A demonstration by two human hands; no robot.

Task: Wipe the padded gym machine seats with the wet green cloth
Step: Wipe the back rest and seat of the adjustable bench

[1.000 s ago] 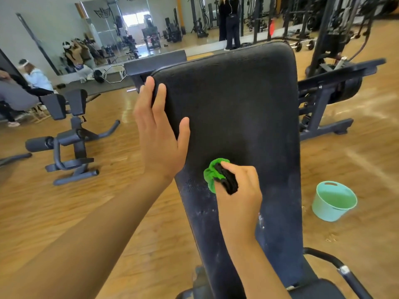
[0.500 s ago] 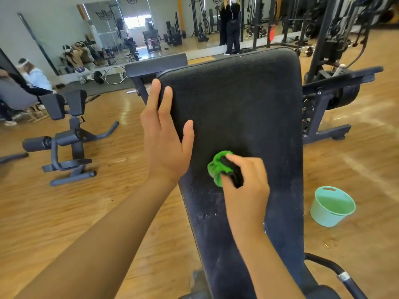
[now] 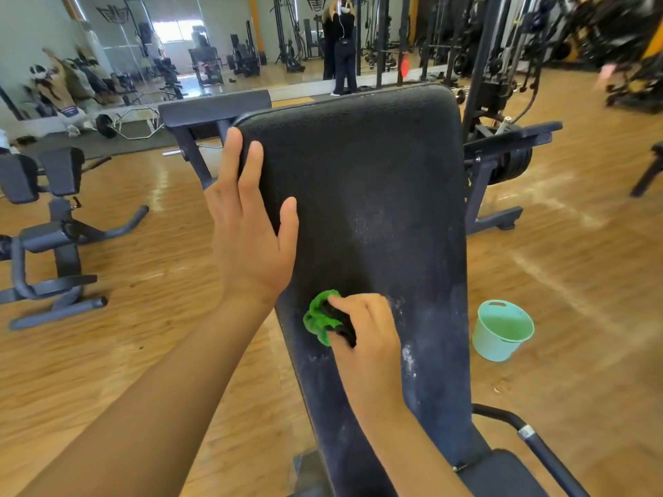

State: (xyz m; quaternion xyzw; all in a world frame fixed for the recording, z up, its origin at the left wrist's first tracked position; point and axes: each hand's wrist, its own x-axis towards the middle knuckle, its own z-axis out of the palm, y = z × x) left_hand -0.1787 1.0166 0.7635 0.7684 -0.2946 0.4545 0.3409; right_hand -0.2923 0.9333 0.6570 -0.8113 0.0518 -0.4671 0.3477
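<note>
A long black padded backrest (image 3: 376, 181) of a gym bench fills the middle of the view, tilted up and dusty with pale streaks on its lower half. My left hand (image 3: 247, 231) lies flat on the pad's left edge with straight fingers, the thumb resting on the pad face. Lower down, my right hand (image 3: 362, 328) grips a bunched green cloth (image 3: 317, 317), which has a dark part in it, and presses it onto the pad near the left edge. The bench's seat pad (image 3: 502, 475) shows at the bottom right.
A mint-green bucket (image 3: 502, 330) stands on the wooden floor right of the bench. A grey bench machine (image 3: 53, 238) sits at the left, a weight machine with plates (image 3: 509, 163) behind on the right. A black handle bar (image 3: 523, 432) juts out low right. People stand by the mirrors.
My right hand has slid the green cloth down and slightly left along the pad. My left hand stays flat on the pad's left edge. The view has shifted a little.
</note>
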